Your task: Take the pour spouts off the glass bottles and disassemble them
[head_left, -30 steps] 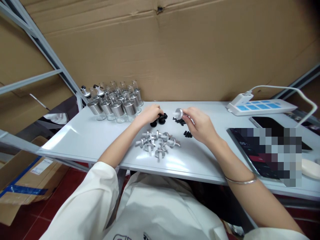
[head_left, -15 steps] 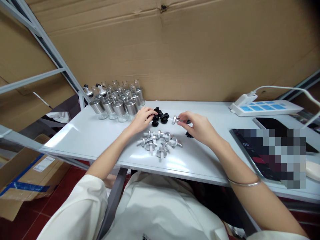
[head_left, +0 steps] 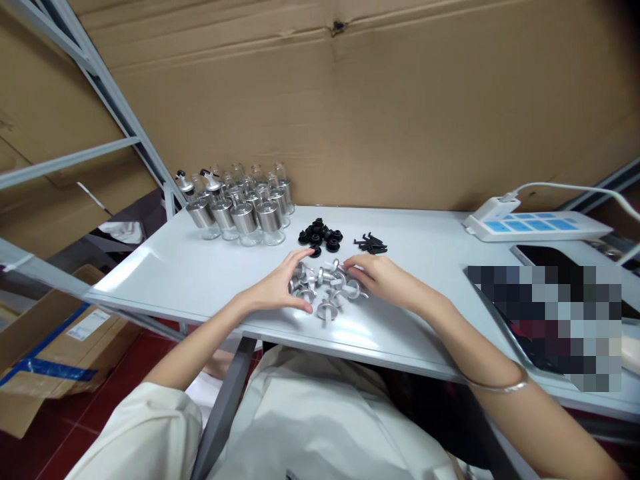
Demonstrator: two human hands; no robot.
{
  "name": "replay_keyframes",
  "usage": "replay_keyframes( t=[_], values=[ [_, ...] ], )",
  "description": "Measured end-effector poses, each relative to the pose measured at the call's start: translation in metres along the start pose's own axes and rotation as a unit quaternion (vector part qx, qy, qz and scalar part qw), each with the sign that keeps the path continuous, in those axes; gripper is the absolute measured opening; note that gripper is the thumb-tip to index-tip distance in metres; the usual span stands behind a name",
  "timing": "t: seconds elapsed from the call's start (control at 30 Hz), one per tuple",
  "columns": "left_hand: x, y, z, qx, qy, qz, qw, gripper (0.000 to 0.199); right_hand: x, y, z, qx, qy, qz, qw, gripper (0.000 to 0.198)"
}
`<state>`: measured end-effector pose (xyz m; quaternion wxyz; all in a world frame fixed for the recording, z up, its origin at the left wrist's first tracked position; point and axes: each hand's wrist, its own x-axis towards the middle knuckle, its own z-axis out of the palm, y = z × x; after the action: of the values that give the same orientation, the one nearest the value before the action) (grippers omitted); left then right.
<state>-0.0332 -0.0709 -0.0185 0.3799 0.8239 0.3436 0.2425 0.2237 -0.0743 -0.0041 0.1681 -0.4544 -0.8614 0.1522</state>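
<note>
Silver metal pourer spouts [head_left: 327,310] with pale plastic stems lie heaped near the table's front edge. My left hand [head_left: 275,287] curves round the left side of the heap, thumb and fingers spread wide, holding nothing. At the right side, my right hand [head_left: 377,275] has its bent fingertips beside a spout at the top of the heap; the thumb is mostly hidden, and no grip on a spout shows. Behind the heap sit black ring-shaped stoppers [head_left: 320,233]. Small black plastic flaps [head_left: 371,243] form a separate pile to their right.
Several glass bottles with steel sleeves [head_left: 243,220] stand at the back left, two topped with pourers. A white power strip [head_left: 540,227], a phone [head_left: 540,257] and a partly blurred tablet [head_left: 515,327] are at the right. Cardboard [head_left: 350,120] rises behind the table.
My right hand has come down and left to the heap, and the spout it pinched is out of its fingers. My left hand has moved from the black stoppers to the heap and opened.
</note>
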Motion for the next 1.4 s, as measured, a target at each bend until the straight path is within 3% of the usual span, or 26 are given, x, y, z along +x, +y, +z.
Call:
replay_keyframes(
  t=[0.07, 0.13, 0.23, 0.3, 0.63, 0.8, 0.9, 0.97, 1.07, 1.13, 1.17, 1.27, 1.4],
  values=[
    [-0.003, 0.003, 0.001, 0.025, -0.012, -0.004, 1.000, 0.116, -0.008, -0.001, 0.004, 0.035, 0.020, 0.019, 0.999, 0.035],
    [-0.005, 0.005, 0.002, 0.043, -0.024, 0.000, 0.999, 0.119, -0.017, -0.005, 0.010, 0.088, 0.032, 0.051, 0.994, 0.054],
    [-0.004, 0.006, 0.004, 0.065, -0.032, 0.013, 0.997, 0.122, -0.027, -0.014, 0.021, 0.169, -0.008, 0.066, 0.983, 0.091],
    [-0.002, 0.005, 0.006, 0.081, -0.032, 0.021, 0.996, 0.122, -0.029, -0.021, 0.027, 0.189, -0.037, 0.066, 0.979, 0.105],
    [-0.004, 0.002, 0.004, 0.102, -0.036, 0.004, 0.994, 0.108, -0.020, -0.033, 0.043, 0.163, -0.041, 0.028, 0.985, 0.103],
    [-0.007, 0.001, 0.004, 0.092, -0.016, 0.017, 0.995, 0.109, -0.021, -0.037, 0.036, 0.159, -0.070, 0.042, 0.984, 0.106],
    [-0.008, 0.001, -0.001, 0.021, 0.090, 0.046, 0.995, 0.072, -0.020, -0.037, 0.018, 0.148, -0.081, 0.028, 0.985, 0.104],
    [-0.007, -0.004, -0.015, -0.015, 0.255, 0.063, 0.965, 0.043, -0.020, -0.037, 0.004, 0.133, -0.064, 0.007, 0.989, 0.097],
    [0.003, -0.019, -0.057, -0.002, 0.523, 0.058, 0.850, 0.030, -0.021, -0.039, -0.015, 0.119, 0.006, -0.020, 0.993, 0.087],
    [0.014, -0.033, -0.093, 0.025, 0.615, 0.040, 0.787, 0.035, -0.023, -0.042, -0.023, 0.109, 0.053, -0.027, 0.992, 0.082],
    [0.019, -0.041, -0.110, 0.036, 0.632, 0.025, 0.774, 0.038, -0.025, -0.044, -0.025, 0.104, 0.070, -0.028, 0.992, 0.080],
    [0.034, -0.061, -0.148, 0.052, 0.611, -0.028, 0.790, 0.044, -0.031, -0.052, -0.027, 0.098, 0.099, -0.032, 0.990, 0.077],
    [0.046, -0.077, -0.166, 0.073, 0.582, -0.061, 0.808, 0.041, -0.041, -0.059, -0.027, 0.102, 0.120, -0.034, 0.987, 0.075]
  ],
)
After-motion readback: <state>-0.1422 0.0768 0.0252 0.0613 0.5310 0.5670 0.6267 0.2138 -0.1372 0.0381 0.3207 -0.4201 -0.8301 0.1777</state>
